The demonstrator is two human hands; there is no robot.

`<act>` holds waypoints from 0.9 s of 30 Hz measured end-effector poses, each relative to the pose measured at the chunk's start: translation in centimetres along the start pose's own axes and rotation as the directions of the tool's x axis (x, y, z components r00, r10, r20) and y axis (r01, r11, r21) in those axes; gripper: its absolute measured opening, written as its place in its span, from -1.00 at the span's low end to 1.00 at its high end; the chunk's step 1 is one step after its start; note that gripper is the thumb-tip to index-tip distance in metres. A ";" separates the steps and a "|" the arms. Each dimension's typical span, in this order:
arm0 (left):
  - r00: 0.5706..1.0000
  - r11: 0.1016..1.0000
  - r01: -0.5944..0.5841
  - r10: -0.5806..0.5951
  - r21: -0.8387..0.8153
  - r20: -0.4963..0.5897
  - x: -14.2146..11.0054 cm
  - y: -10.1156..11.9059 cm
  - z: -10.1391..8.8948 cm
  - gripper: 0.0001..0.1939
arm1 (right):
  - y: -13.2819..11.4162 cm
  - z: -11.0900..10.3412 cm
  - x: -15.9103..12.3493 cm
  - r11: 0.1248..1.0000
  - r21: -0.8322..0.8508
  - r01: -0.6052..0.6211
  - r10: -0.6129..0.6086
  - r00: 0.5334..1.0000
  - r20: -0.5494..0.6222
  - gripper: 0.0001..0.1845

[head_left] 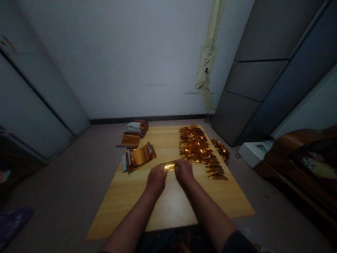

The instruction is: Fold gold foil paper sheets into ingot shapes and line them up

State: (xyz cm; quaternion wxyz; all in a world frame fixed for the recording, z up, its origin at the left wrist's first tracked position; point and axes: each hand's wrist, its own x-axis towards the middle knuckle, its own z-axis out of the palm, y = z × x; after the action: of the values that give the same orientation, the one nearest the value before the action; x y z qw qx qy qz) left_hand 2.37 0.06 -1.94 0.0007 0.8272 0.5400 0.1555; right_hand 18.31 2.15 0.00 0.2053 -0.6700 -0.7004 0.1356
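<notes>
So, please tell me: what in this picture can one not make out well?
Head view only:
The gold foil strip: its ends are hidden behind the left hand and right hand.
The pile of gold foil pieces: too small and dim to count.
The white device: its display is too small to read.
The dark cloth: cut off by the bottom edge.
</notes>
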 end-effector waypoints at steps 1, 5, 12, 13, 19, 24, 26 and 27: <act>1.000 1.000 -0.005 0.005 0.002 0.003 -0.2 0.0 -0.1 -0.72 | -0.3 0.0 -0.1 1.000 -0.010 -0.014 0.014 1.000 -0.005 -0.86; 0.999 0.999 0.000 -0.001 0.033 0.037 -0.5 0.2 -0.3 -0.69 | -1.1 0.2 -0.4 0.997 -0.057 -0.060 0.058 0.997 -0.050 -0.83; 0.997 0.997 0.010 -0.015 0.074 0.076 -0.8 0.4 -0.4 -0.69 | -1.6 0.5 -0.5 0.991 -0.084 -0.103 0.098 0.994 -0.054 -0.70; 0.997 0.997 0.012 -0.018 0.080 0.076 -0.8 0.4 -0.4 -0.69 | -1.6 0.5 -0.4 0.991 -0.079 -0.107 0.103 0.993 -0.054 -0.71; 0.996 0.994 0.026 -0.035 0.110 0.083 -0.9 0.6 -0.6 -0.71 | -1.0 0.5 -0.2 0.991 0.000 -0.136 0.136 0.990 -0.032 -0.86; 0.996 0.994 0.027 -0.036 0.108 0.080 -1.0 0.8 -0.9 -0.71 | 0.0 0.6 0.3 0.983 0.091 -0.160 0.162 0.987 -0.011 -0.93; 0.997 0.994 0.025 -0.034 0.109 0.075 -1.1 0.7 -0.9 -0.70 | 0.3 0.6 0.4 0.980 0.120 -0.158 0.159 0.987 -0.004 -0.90; 0.997 0.994 0.024 -0.032 0.111 0.073 -1.1 0.7 -0.9 -0.70 | 0.5 0.6 0.4 0.980 0.136 -0.148 0.151 0.989 -0.007 -0.88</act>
State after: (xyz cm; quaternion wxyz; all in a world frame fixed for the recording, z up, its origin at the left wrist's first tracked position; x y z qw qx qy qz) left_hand 2.36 -1.40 -1.22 -0.0224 0.8236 0.5588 0.0945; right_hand 18.41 2.68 -0.72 0.2456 -0.7065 -0.6354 0.1919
